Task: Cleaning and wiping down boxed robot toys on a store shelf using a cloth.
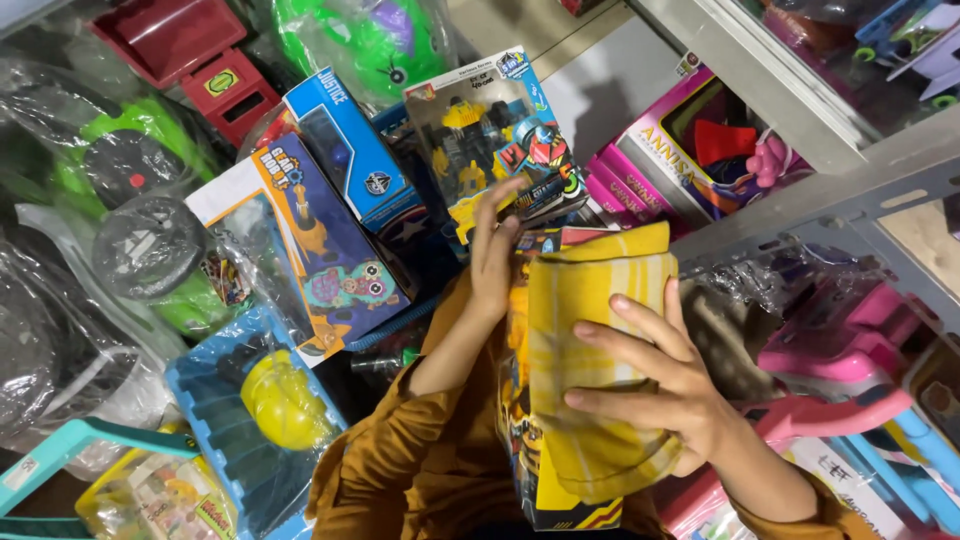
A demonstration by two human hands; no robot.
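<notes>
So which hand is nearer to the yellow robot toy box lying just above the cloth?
Left. The left hand has its fingertips against the lower edge of the yellow robot toy box. The right hand is lower down, pressed flat on the yellow cloth, apart from that box.

blue toy box (352, 150) beside yellow one (495, 125)

A yellow checked cloth (590, 360) lies draped over a yellow-and-black boxed toy (540, 490), which stands tilted just below the robot toy box (490, 130).
</notes>
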